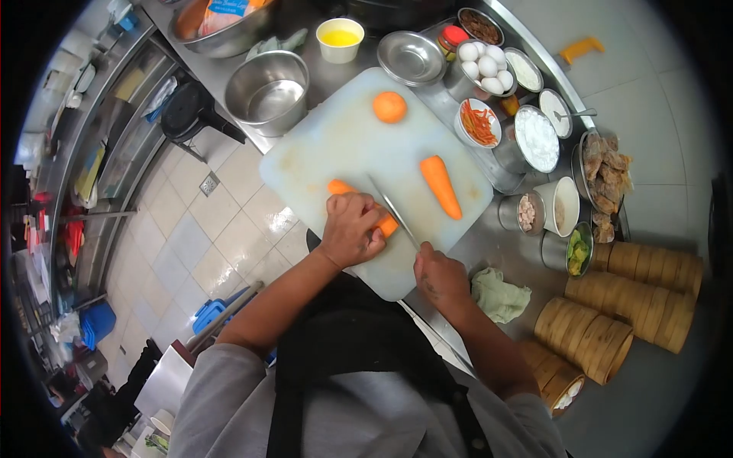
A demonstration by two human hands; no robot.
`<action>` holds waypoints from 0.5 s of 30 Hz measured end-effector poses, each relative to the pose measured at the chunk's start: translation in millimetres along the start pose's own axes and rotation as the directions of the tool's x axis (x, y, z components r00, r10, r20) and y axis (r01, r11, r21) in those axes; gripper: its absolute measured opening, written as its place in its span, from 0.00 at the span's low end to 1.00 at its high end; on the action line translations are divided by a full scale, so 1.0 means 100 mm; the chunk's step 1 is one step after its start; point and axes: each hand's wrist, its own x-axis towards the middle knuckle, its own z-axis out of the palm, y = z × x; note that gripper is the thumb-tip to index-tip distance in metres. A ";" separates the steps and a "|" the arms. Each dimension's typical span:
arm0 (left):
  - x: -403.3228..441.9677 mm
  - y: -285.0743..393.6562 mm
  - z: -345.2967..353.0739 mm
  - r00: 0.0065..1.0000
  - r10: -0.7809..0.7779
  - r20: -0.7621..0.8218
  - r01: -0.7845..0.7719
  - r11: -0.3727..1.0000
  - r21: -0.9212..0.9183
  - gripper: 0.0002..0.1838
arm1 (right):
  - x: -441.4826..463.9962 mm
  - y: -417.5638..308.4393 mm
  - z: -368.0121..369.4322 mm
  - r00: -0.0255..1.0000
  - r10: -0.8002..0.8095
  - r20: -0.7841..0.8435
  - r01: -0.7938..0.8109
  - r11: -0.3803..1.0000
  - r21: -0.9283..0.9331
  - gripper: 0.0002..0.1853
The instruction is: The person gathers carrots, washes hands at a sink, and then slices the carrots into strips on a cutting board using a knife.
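Observation:
My left hand (351, 229) is closed over a peeled carrot (388, 224) lying on the white cutting board (321, 130); both ends of the carrot show past my fingers. My right hand (440, 276) grips a knife (393, 210) by its handle, which my fingers hide. The blade lies just right of the held carrot, pointing away from me; whether it touches the carrot I cannot tell. Another tapered carrot (440, 187) rests on the right side of the board. A round orange piece (389, 108) sits near the board's far edge.
A steel bowl (267, 91) stands beyond the board's left corner. To the right are a bowl of orange-red strips (479, 123), eggs (487, 66), a tub of white powder (537, 138), a crumpled cloth (499, 295) and stacked bamboo steamers (584, 340). A yellow-filled cup (340, 40) stands behind.

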 end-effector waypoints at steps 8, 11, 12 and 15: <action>0.00 0.00 0.03 1.000 -0.003 -0.005 0.003 1.000 0.009 0.18 | -0.47 -0.32 -0.72 0.988 0.029 0.150 -0.031 1.000 0.007 0.10; 0.00 -0.01 0.04 1.000 -0.008 -0.014 0.008 1.000 0.006 0.19 | -0.55 -0.27 -0.70 0.994 -0.015 0.107 0.016 1.000 -0.008 0.09; -0.01 -0.01 0.04 1.000 -0.006 -0.024 0.006 1.000 0.002 0.19 | -0.52 -0.26 -0.64 0.994 -0.014 0.113 0.015 1.000 -0.005 0.09; 0.01 0.00 0.03 1.000 -0.024 -0.006 0.024 1.000 -0.005 0.19 | -0.22 -0.16 -0.24 0.995 -0.101 -0.024 0.103 0.990 0.101 0.09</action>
